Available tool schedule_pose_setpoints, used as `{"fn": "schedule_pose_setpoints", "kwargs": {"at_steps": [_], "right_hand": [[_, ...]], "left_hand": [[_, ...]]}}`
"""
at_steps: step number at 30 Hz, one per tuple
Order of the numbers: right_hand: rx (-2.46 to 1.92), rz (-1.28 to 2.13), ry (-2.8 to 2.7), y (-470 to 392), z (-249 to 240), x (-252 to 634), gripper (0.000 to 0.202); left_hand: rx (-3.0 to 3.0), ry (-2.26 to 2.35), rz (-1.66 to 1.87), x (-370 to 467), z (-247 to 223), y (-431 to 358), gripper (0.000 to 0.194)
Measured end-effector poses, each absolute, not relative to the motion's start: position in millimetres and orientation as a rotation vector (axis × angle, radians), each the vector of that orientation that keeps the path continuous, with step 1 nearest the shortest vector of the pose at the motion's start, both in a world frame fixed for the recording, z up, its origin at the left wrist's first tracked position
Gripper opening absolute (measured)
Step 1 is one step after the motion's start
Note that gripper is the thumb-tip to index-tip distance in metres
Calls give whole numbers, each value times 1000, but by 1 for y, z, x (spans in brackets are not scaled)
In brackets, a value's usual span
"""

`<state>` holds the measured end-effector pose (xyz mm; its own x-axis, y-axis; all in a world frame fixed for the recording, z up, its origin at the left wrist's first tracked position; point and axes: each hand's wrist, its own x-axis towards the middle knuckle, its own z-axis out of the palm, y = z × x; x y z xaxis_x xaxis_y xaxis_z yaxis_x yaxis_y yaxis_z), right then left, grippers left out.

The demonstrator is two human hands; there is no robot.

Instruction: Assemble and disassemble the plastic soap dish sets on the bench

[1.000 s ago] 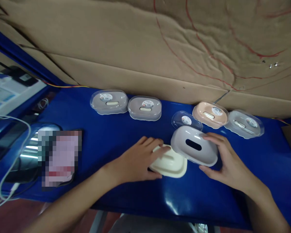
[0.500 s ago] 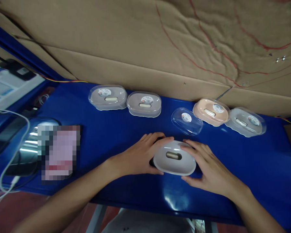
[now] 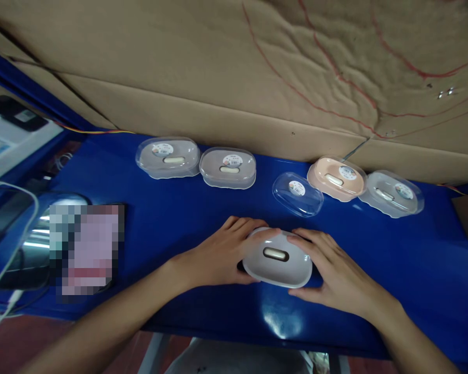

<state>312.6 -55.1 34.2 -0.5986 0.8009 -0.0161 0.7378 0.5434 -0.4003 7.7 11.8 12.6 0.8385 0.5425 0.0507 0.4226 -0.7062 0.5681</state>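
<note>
Between my hands, near the front of the blue table, is a grey oval plastic box (image 3: 276,270) with a dished top. In its middle slot shows a pale rounded bar (image 3: 276,254). My left hand (image 3: 228,252) grips the box's left end, with the thumb low and the fingers along the far rim. From the right, my right hand (image 3: 327,265) grips the other end, its fingertips on the rim. A clear oval lid (image 3: 297,195) with a round label lies on the table beyond the box, apart from both hands.
Two grey lidded boxes (image 3: 167,158) stand at the back left. A peach lidded box (image 3: 337,179) and another grey lidded box (image 3: 393,194) are at the back right. Left are a blurred-out phone-like slab (image 3: 91,249) and a white cable (image 3: 17,259). Cardboard (image 3: 179,67) walls the back.
The grey box has tilted slightly in my hands, and the bar in its slot now looks paler and shows more plainly. Both hands keep their grip. The view has shifted a little.
</note>
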Motion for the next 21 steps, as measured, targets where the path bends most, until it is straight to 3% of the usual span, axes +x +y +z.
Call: {"fn": "schedule_pose_setpoints", "kwargs": {"at_steps": [9,15,19,21], "right_hand": [[-1370,604,-2606,-60,34,310,95],[-1307,798,-2558,-50,33,322,117],[-1397,593,-2374,-33,26,335,78],[-1518,400,-2342,-26,18,337,69]], "left_hand": [[2431,723,255,9,15,11,99],[2437,731,200,9,15,11,105],[2444,704,198,8,17,9,112],[2430,679,208,8,19,7,112]]}}
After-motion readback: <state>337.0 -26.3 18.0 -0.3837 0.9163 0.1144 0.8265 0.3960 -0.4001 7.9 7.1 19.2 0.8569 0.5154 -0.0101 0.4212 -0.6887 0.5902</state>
